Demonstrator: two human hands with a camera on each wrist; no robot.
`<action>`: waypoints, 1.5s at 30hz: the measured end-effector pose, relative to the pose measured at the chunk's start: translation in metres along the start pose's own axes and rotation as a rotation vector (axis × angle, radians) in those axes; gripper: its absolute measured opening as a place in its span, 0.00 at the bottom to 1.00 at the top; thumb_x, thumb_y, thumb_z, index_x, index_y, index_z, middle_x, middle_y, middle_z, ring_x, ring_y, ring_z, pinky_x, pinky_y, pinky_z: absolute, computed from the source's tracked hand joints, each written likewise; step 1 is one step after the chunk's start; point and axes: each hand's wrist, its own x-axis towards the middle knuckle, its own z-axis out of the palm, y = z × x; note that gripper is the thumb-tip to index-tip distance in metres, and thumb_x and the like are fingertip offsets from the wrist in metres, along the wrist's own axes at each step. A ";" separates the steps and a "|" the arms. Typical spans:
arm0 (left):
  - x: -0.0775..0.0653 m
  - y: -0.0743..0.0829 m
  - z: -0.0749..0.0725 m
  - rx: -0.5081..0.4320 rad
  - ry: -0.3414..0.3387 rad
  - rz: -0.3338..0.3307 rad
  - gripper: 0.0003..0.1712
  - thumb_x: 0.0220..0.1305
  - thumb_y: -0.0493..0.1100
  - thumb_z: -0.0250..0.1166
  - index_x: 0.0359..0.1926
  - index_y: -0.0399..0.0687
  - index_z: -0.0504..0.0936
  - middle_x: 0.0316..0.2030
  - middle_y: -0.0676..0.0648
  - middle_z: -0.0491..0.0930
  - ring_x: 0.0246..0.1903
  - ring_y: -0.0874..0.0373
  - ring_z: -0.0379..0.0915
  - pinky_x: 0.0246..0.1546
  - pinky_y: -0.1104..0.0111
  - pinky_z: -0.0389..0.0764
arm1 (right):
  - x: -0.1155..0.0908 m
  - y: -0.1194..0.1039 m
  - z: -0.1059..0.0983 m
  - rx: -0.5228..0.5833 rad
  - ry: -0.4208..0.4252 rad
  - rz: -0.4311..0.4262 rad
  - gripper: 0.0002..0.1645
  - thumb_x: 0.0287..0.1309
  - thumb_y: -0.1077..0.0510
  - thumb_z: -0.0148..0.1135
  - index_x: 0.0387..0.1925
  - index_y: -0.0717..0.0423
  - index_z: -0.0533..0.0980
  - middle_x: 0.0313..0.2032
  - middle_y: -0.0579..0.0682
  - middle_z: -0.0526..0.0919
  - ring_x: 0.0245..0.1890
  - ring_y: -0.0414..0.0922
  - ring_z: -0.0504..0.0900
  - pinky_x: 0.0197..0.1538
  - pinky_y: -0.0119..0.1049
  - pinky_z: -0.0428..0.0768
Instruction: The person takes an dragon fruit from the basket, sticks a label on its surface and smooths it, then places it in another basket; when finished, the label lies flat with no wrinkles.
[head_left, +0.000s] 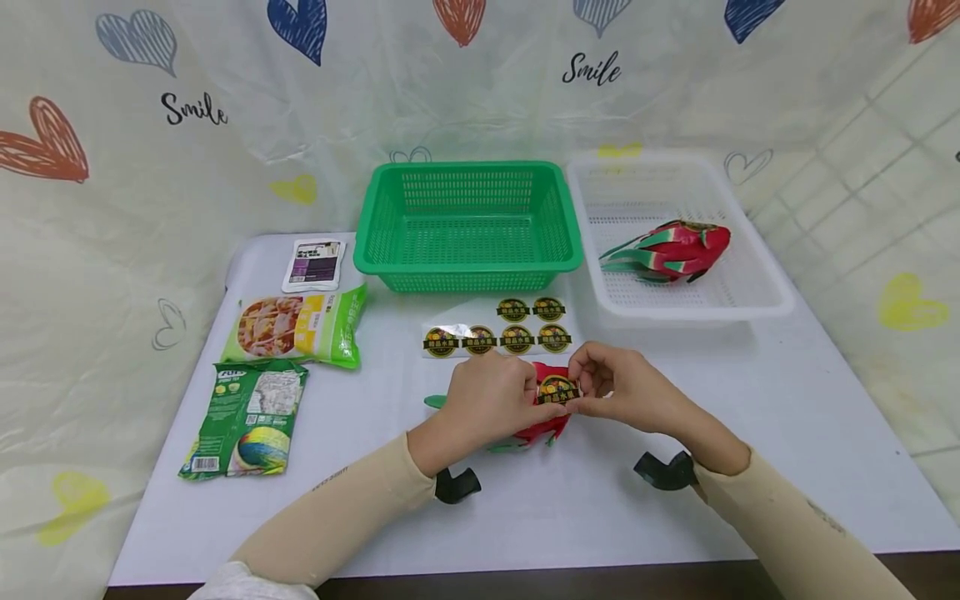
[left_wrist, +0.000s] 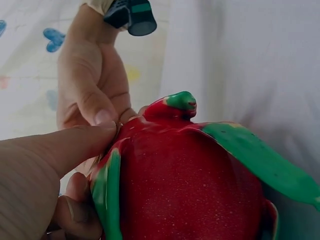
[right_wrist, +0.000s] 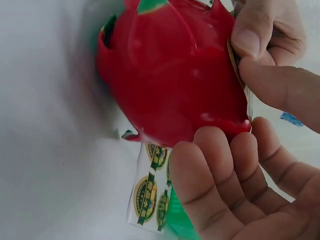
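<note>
A red dragon fruit (head_left: pixel 540 429) with green-tipped scales lies on the white table between both hands. A round black and gold sticker (head_left: pixel 558 387) sits on its upper face. My left hand (head_left: pixel 491 392) holds the fruit from the left, its thumb pressing the sticker's lower edge. From the right, my right hand (head_left: pixel 626 385) has thumb and index finger at the sticker's right edge. In the right wrist view its other fingers (right_wrist: pixel 212 150) rest against the fruit. Just beyond lies a clear sheet (head_left: pixel 465 315) of similar stickers.
Behind stands a green basket (head_left: pixel 468 282). A white basket (head_left: pixel 693 312) at back right holds another dragon fruit (head_left: pixel 686 250). Along the left lie a white packet (head_left: pixel 313 265), a yellow-green food bag (head_left: pixel 300 325) and a dark green snack bag (head_left: pixel 251 421).
</note>
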 end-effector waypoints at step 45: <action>0.001 -0.029 -0.012 -0.191 -0.302 0.092 0.58 0.40 0.67 0.85 0.72 0.55 0.73 0.68 0.50 0.77 0.66 0.51 0.74 0.59 0.55 0.83 | -0.032 0.036 -0.012 0.123 0.131 0.034 0.09 0.68 0.59 0.69 0.46 0.58 0.79 0.38 0.47 0.84 0.39 0.43 0.81 0.46 0.31 0.83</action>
